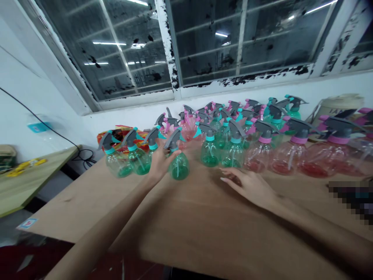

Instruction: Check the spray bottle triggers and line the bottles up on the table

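Note:
My left hand [159, 162] is closed around the upper side of a green spray bottle [180, 168] with a grey trigger head and turquoise collar. The thumb lies near the bottle's neck; the other fingers are partly hidden. Left of that hand stand more green spray bottles, one of them at the far left [116, 165]. My right hand [252, 186] hovers low over the table, its thumb and fingers apart and nothing between them. Just beyond its fingertips is another green spray bottle [232, 154], beside a clear pink one [258, 157] with a pink collar.
Several pink bottles [287, 159] continue the front row rightward, with more spray bottles crowded behind. A red and yellow package [120, 134] lies at the back left, a beige bag [339, 103] at the back right. The wooden table [186, 225] meets a wall below windows.

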{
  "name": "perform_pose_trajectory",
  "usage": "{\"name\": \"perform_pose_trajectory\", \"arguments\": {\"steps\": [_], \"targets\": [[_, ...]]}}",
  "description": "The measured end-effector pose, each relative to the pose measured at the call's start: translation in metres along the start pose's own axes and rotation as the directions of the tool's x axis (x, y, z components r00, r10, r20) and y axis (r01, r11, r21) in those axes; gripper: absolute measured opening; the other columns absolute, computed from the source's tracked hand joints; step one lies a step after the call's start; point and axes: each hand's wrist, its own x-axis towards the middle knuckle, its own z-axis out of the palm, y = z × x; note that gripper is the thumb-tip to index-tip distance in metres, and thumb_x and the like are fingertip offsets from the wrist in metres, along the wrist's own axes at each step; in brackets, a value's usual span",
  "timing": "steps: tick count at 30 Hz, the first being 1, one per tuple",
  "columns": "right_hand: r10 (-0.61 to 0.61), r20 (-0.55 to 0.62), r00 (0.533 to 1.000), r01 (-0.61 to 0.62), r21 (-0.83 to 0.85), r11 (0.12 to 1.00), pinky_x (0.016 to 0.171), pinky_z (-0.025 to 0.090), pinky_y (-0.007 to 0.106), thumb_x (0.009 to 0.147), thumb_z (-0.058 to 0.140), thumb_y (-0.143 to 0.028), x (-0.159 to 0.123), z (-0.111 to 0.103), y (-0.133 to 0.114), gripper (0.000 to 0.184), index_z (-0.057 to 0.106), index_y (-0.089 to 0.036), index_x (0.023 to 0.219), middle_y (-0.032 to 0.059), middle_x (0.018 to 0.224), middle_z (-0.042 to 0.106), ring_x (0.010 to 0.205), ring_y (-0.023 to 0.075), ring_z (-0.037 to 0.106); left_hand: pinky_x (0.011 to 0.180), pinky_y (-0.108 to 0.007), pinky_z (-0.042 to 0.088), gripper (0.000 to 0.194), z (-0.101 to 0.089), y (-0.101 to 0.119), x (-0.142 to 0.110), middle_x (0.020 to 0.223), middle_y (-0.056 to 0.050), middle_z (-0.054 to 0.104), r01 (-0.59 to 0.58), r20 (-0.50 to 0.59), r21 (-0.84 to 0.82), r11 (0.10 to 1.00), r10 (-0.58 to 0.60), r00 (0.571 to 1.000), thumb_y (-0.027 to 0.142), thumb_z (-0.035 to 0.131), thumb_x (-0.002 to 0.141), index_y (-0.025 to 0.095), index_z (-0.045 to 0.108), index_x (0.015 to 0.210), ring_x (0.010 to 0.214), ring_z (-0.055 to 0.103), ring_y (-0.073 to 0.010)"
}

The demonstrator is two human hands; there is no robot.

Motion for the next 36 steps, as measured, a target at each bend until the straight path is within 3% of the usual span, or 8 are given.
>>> {"name": "perform_pose_trajectory", "arguments": {"steps": [3, 8, 15, 20, 23, 30, 33, 36], "targets": [[0.122, -0.037, 0.992, -0.122, -0.007, 0.992, 0.069, 0.054, 0.04, 0.092, 0.045, -0.047, 0.019, -0.01, -0.01, 0.042, 0.056, -0.023, 0.123, 0.0019, 0.095, 0.075, 0.075, 0.0234, 0.07, 0.074, -0.032, 0.054, 0.034, 0.004, 0.0, 0.006, 0.089, -0.006, 0.073, 0.008, -0.009, -0.017, 1.0, -0.008, 1.0, 0.042, 0.066, 0.078, 0.021, 0.064, 0.104, 0.08, 0.07, -0.0224], [0.285, -0.032, 0.958, -0.281, 0.101, 0.955, 0.07, 0.05, 0.038, 0.087, 0.049, -0.055, 0.055, -0.014, -0.018, 0.058, 0.05, -0.019, 0.132, 0.0045, 0.085, 0.075, 0.075, 0.0248, 0.07, 0.077, -0.037, 0.055, 0.035, 0.008, -0.006, 0.014, 0.092, -0.009, 0.073, 0.039, -0.026, -0.04, 0.998, -0.04, 0.999, 0.045, 0.066, 0.077, 0.018, 0.065, 0.099, 0.086, 0.07, -0.0264], [0.375, 0.017, 0.927, -0.371, 0.199, 0.907, 0.062, 0.05, 0.031, 0.086, 0.05, -0.056, 0.088, -0.005, -0.024, 0.076, 0.031, -0.01, 0.144, 0.0018, 0.072, 0.075, 0.051, 0.0167, 0.066, 0.082, -0.041, 0.054, 0.041, 0.011, -0.009, 0.014, 0.092, -0.007, 0.073, 0.033, -0.021, -0.047, 0.998, -0.034, 0.999, 0.047, 0.067, 0.078, 0.019, 0.064, 0.108, 0.091, 0.07, -0.0282], [0.423, 0.037, 0.905, -0.421, 0.211, 0.882, 0.054, 0.049, 0.029, 0.086, 0.052, -0.054, 0.097, 0.0, -0.03, 0.082, 0.025, -0.006, 0.146, 0.0003, 0.063, 0.072, 0.043, 0.0157, 0.062, 0.099, -0.049, 0.049, 0.068, 0.005, -0.012, -0.01, 0.13, -0.01, 0.06, -0.079, -0.011, -0.175, 0.981, 0.078, 0.997, 0.042, 0.069, 0.078, 0.029, 0.04, 0.139, 0.117, 0.06, -0.0311], [0.433, 0.056, 0.899, -0.435, 0.205, 0.877, 0.051, 0.048, 0.029, 0.085, 0.052, -0.053, 0.1, 0.001, -0.033, 0.083, 0.023, -0.005, 0.146, -0.0003, 0.059, 0.07, 0.044, 0.0164, 0.063, 0.105, -0.053, 0.043, 0.073, -0.009, -0.013, -0.035, 0.136, -0.008, 0.055, -0.133, -0.052, -0.204, 0.97, 0.125, 0.991, 0.037, 0.068, 0.08, 0.034, 0.031, 0.143, 0.127, 0.052, -0.0294], [0.451, 0.05, 0.891, -0.452, 0.19, 0.872, 0.057, 0.05, 0.032, 0.082, 0.054, -0.058, 0.087, -0.007, -0.041, 0.08, 0.036, -0.007, 0.141, -0.0023, 0.047, 0.063, 0.048, 0.0202, 0.065, 0.105, -0.051, 0.043, 0.058, -0.051, 0.012, -0.088, 0.128, -0.008, 0.056, 0.026, -0.117, -0.31, 0.95, -0.065, 0.991, 0.034, 0.068, 0.078, 0.028, 0.043, 0.13, 0.126, 0.051, -0.0264], [0.439, 0.073, 0.895, -0.444, 0.22, 0.869, 0.057, 0.052, 0.032, 0.081, 0.054, -0.061, 0.082, -0.01, -0.042, 0.083, 0.033, -0.01, 0.143, -0.0021, 0.05, 0.065, 0.046, 0.0193, 0.065, 0.105, -0.049, 0.045, 0.043, -0.054, 0.024, -0.096, 0.123, -0.007, 0.059, 0.065, -0.073, -0.368, 0.928, -0.099, 0.992, 0.034, 0.065, 0.08, 0.026, 0.049, 0.119, 0.121, 0.055, -0.0238], [0.416, 0.128, 0.9, -0.436, 0.257, 0.863, 0.051, 0.052, 0.03, 0.081, 0.054, -0.062, 0.082, -0.01, -0.043, 0.09, 0.025, -0.008, 0.147, -0.0006, 0.054, 0.068, 0.047, 0.0191, 0.066, 0.103, -0.046, 0.046, 0.033, -0.042, 0.035, -0.093, 0.122, -0.007, 0.061, 0.094, 0.044, -0.398, 0.913, -0.084, 0.996, 0.036, 0.061, 0.083, 0.024, 0.053, 0.113, 0.119, 0.056, -0.0229]]}}
